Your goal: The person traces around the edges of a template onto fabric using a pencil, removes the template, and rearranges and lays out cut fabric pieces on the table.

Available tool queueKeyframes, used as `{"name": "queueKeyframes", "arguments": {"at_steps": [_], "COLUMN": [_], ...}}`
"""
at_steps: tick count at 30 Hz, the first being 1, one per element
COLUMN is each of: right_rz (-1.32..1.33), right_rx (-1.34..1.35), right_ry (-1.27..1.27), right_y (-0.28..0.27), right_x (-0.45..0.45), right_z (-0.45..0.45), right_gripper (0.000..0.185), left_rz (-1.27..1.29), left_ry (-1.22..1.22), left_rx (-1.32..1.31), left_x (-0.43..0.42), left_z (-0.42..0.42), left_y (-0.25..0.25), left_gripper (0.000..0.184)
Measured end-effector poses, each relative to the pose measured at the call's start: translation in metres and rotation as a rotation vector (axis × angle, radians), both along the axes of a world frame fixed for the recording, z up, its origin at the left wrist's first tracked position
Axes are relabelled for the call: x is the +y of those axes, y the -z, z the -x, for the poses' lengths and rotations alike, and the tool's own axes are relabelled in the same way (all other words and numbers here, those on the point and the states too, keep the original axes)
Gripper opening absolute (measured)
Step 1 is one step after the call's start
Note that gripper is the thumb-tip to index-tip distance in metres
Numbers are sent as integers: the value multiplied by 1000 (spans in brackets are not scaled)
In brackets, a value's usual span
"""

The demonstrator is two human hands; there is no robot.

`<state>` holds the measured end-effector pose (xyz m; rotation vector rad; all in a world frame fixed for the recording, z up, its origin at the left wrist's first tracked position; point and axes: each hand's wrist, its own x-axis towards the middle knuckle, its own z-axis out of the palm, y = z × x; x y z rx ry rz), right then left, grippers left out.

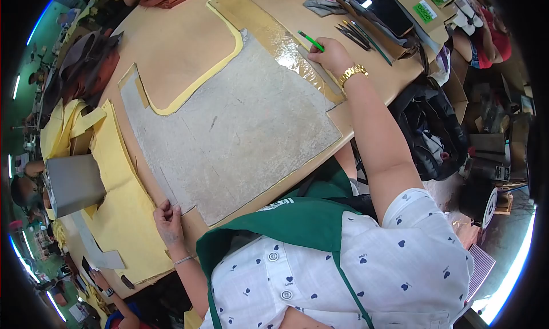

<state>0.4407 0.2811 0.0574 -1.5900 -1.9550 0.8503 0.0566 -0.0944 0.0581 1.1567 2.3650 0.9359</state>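
Observation:
A large grey cut-out pattern piece [246,129] lies flat on the table, with a curved notch at its upper left and yellow material showing along its edge. My right hand [331,54] is closed around a green pencil [311,41], above a narrow strip beside a tan template covered in clear plastic [274,37]. At the lower left corner of the grey piece, my left hand [168,215] has its fingers curled together at the edge; what they hold, if anything, is hidden.
Yellow sheets [123,197] and a grey box [75,185] lie to the left. Several pencils [355,36] and a carton with a black device [380,8] sit at the upper right. A co-worker's hand [102,280] is at the lower left. A black bag [426,129] stands off the table's right edge.

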Motion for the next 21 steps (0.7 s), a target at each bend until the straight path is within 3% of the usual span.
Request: {"name": "queueKeyframes", "arguments": {"at_steps": [5,21], "right_rz": [29,86], "right_rx": [-120,3], "right_ry": [-33,-69], "right_y": [-4,-5], "right_x": [7,-1], "right_z": [0,-7], "right_gripper": [19,21], "left_rz": [-6,6], "left_ry": [-4,-42], "left_rx": [30,-12], "left_x": [-1,-1], "left_z": [2,2], "left_y": [5,6], "left_gripper": [36,39]}}
